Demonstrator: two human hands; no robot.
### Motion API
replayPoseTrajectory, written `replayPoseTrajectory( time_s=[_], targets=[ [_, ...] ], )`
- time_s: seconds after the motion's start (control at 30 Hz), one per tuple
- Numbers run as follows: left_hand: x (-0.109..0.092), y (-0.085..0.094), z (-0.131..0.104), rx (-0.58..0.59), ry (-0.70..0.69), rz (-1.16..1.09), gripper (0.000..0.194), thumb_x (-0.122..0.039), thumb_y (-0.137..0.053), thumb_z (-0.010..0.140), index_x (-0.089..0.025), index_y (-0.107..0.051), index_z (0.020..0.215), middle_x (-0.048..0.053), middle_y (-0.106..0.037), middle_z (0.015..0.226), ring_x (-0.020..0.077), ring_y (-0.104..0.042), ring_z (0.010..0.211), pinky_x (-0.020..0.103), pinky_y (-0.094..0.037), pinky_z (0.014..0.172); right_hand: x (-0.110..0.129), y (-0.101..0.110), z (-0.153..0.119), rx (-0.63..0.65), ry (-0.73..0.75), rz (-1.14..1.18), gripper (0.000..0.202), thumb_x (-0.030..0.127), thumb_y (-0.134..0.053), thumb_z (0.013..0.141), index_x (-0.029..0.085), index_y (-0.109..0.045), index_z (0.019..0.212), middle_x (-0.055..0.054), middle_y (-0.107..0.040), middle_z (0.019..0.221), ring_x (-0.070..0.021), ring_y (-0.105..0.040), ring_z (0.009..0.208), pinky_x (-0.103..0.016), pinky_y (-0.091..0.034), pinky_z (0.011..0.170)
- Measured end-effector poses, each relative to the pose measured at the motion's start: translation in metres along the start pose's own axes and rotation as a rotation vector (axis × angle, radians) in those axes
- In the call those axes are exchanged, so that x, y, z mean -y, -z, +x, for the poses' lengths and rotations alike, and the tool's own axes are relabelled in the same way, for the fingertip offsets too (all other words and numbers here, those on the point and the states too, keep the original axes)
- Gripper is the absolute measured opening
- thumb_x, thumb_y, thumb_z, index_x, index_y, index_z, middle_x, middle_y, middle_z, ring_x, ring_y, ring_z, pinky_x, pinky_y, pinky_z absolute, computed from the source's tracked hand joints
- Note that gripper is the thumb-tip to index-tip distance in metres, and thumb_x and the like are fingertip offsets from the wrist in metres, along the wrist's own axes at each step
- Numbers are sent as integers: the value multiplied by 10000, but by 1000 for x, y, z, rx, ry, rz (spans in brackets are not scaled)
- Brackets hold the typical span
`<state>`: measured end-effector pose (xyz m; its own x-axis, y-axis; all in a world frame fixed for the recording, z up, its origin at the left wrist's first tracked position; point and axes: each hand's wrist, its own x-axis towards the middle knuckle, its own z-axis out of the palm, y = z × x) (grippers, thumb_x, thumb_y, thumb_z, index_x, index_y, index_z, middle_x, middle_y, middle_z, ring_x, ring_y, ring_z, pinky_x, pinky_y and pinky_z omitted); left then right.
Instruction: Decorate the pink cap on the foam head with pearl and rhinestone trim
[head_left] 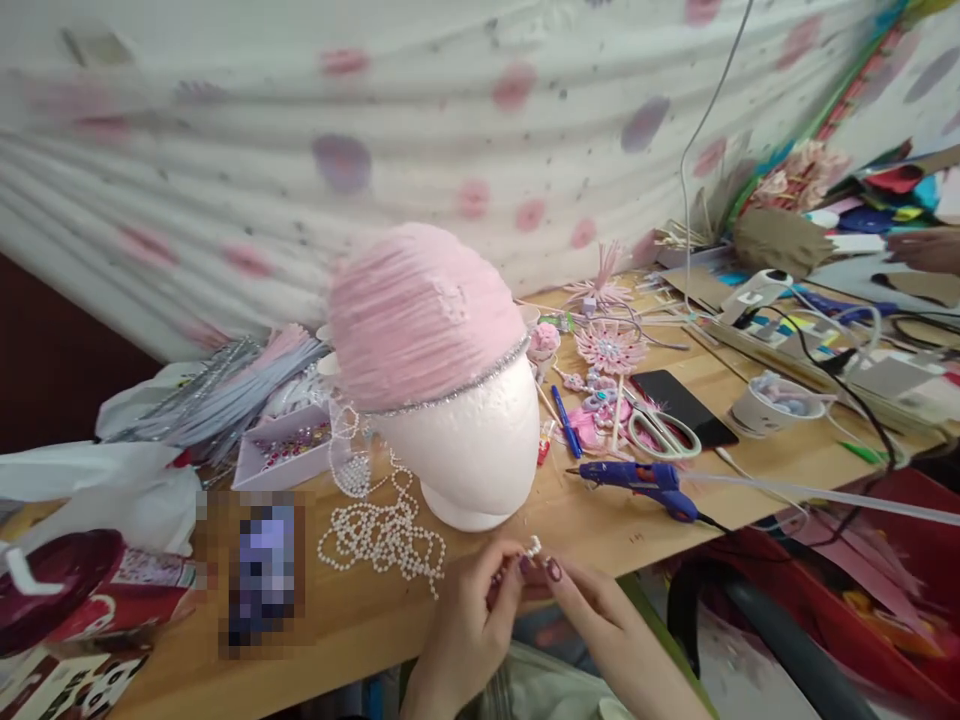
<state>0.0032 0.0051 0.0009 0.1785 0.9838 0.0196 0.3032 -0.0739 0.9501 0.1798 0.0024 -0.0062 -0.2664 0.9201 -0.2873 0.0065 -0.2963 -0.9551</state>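
Both my hands meet just past the table's front edge. My left hand point(480, 605) pinches a short curl of white pearl beads point(533, 546) that sticks up between the fingertips. The bent fingers of my right hand point(592, 605) close on the same small piece from the other side; its lower part is hidden. Behind them stands a white foam head point(480, 455) wearing a pink cap point(420, 310) of yarn-like strands, edged with silver trim point(457, 388). A tangled string of white pearl beads point(375, 530) lies left of the head's base.
A blue glue gun point(637, 477) with its cord lies right of the head, near scissors point(660, 430), a black phone-like slab point(686, 405) and a paper cup point(776, 405). On the left are a box of beads point(281, 450) and plastic bags point(112, 490). Another person's hand point(926, 247) shows far right.
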Motion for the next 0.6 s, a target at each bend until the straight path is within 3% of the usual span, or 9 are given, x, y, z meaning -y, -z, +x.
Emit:
replayPoseTrajectory(
  time_s=[0.1, 0.2, 0.33, 0.43, 0.53, 0.6],
  targets=[
    [1, 2, 0, 63, -84, 180, 302, -320, -417, 1031, -210, -699, 1029, 69, -779, 913, 201, -727, 828, 269, -495, 715, -3, -22, 18, -88, 124, 95, 538, 715, -673, 837, 250, -833, 1055, -111, -810, 1101, -296, -754, 1012, -428, -621, 936],
    [3, 2, 1, 68, -124, 323, 315, -308, -412, 1027, -212, -713, 1034, 73, -790, 922, 215, -733, 833, 288, -507, 721, -12, -18, 17, -136, 159, 129, 381, 599, -775, 816, 247, -837, 951, -110, -809, 1096, -292, -732, 1084, -432, -545, 1065],
    [10, 5, 1, 51, -144, 376, 194, -296, -577, 953, -261, -762, 998, 4, -767, 771, 162, -666, 648, 249, -465, 615, -5, -15, 10, -186, 74, 445, 359, 589, -797, 811, 236, -773, 870, -45, -740, 778, -226, -729, 841, -377, -608, 885],
    [20, 25, 2, -46, -115, 429, 145, -249, -638, 881, -241, -757, 799, -7, -736, 677, 141, -594, 552, 247, -419, 561, 9, -3, 5, -260, 65, 696, 327, 537, -851, 776, 250, -708, 838, 70, -482, 536, -103, -562, 511, -276, -580, 648],
    [32, 60, 5, -169, -80, 453, 175, -290, -617, 885, -237, -765, 809, 4, -762, 719, 148, -626, 591, 245, -447, 580, 11, 38, -9, -290, 168, 658, 326, 514, -830, 800, 249, -643, 763, 106, -320, 480, -34, -261, 350, -197, -387, 401],
    [37, 87, 8, -264, -50, 474, 208, -336, -599, 883, -231, -772, 833, 11, -762, 718, 153, -636, 589, 244, -454, 563, 2, 77, -27, -370, 241, 533, 328, 485, -842, 784, 251, -615, 749, 84, -343, 471, -66, -324, 369, -221, -390, 399]
  ],
)
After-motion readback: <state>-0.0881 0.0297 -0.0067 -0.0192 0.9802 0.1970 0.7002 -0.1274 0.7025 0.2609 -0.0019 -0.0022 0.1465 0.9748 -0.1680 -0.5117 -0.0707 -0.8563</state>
